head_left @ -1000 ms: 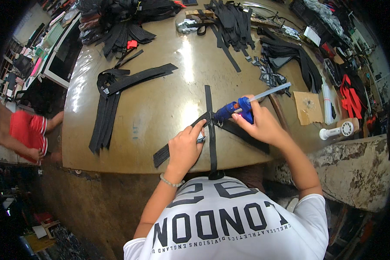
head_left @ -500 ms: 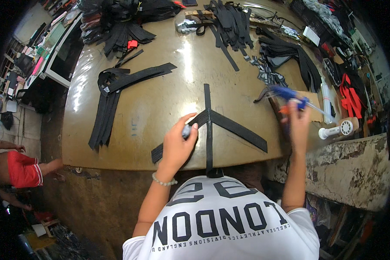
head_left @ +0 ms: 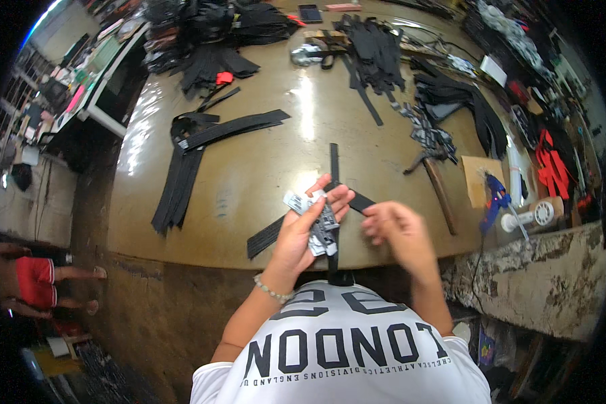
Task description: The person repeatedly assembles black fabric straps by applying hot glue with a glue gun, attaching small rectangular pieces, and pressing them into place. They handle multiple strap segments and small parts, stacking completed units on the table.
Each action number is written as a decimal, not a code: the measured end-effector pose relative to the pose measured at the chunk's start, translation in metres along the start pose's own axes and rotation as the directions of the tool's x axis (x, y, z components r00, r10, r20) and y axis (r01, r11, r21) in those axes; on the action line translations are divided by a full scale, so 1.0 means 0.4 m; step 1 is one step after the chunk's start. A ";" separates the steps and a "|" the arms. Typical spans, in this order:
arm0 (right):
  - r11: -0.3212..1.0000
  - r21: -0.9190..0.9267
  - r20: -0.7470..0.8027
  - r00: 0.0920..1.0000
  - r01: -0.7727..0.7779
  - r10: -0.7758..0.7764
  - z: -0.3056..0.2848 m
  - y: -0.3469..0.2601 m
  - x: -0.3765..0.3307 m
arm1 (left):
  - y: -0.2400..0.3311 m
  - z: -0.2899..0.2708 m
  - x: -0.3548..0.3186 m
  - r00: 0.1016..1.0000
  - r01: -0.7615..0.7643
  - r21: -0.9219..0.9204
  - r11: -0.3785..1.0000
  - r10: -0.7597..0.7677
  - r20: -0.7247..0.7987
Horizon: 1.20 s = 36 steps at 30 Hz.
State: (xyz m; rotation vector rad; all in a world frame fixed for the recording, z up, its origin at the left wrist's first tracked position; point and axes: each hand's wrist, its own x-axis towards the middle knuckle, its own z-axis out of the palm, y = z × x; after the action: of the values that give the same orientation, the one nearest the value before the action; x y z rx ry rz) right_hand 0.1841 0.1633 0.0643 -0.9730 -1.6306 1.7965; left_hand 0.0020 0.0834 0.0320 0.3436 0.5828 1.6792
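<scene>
My left hand [head_left: 296,236] is palm up over the near table edge, its thumb lying across a bunch of small grey-and-white tags [head_left: 322,232]. To its right, my right hand [head_left: 402,236] hovers with fingers loosely bent and somewhat blurred; nothing shows in them. Beneath both hands lie black webbing straps [head_left: 266,237], crossed by a narrow upright black strap [head_left: 334,156]; their meeting point is hidden by my left hand. A blue glue gun [head_left: 497,195] rests at the right table edge, beside a white handheld fan [head_left: 535,215].
A hammer [head_left: 441,195] lies right of my hands, near a pile of grey tags [head_left: 432,138]. Bundled black straps [head_left: 182,168] lie at left, with more strap piles [head_left: 370,50] at the back. A brown cardboard piece [head_left: 481,180] lies at right. Someone in red shorts [head_left: 34,279] is at far left.
My right hand has let go of the glue gun, now lying at the right edge, and come back toward the middle. My left hand has turned palm up, showing the tags.
</scene>
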 end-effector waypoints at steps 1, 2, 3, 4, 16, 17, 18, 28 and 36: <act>0.990 0.137 0.089 0.996 -0.030 0.018 0.052 0.020 0.023 | -0.007 -0.001 -0.005 1.000 -0.026 0.038 0.999 0.026 -0.003; 0.986 0.164 0.134 0.991 -0.006 -0.016 0.093 0.034 0.044 | -0.008 -0.007 -0.014 0.999 -0.013 0.058 0.998 0.015 -0.028; 0.989 0.141 0.120 0.993 -0.039 0.022 0.114 0.039 0.052 | -0.011 -0.013 -0.023 0.997 0.005 0.100 0.995 0.003 -0.077; 0.987 0.149 0.158 0.987 -0.062 0.038 0.133 0.043 0.061 | -0.011 -0.020 -0.032 0.997 -0.047 0.095 0.994 0.052 -0.053; 0.937 -0.002 -0.206 0.917 0.349 -0.342 0.156 0.139 0.103 | -0.058 -0.064 0.020 0.969 -0.246 -0.008 0.969 0.245 -0.005; 0.940 0.039 -0.164 0.930 0.339 -0.328 0.143 0.142 0.096 | -0.059 -0.064 0.026 0.967 -0.253 -0.041 0.967 0.253 -0.016; 0.916 -0.050 -0.135 0.906 0.399 -0.402 0.134 0.142 0.088 | -0.062 -0.061 0.030 0.974 -0.217 -0.078 0.973 0.210 -0.087; 0.605 -0.500 0.213 0.765 0.620 -0.608 0.074 0.089 -0.009 | -0.069 -0.018 0.048 0.978 -0.079 -0.033 0.996 0.071 -0.195; 0.884 -0.055 -0.058 0.882 0.465 -0.467 -0.023 0.023 0.020 | 0.093 -0.012 -0.014 0.970 0.016 0.364 0.931 0.074 -0.232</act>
State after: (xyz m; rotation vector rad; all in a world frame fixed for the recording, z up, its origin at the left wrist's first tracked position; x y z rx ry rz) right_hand 0.1874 0.1739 0.0539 -0.5802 -1.6856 1.3907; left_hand -0.0302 0.0728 0.0491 0.4164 1.0843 1.6500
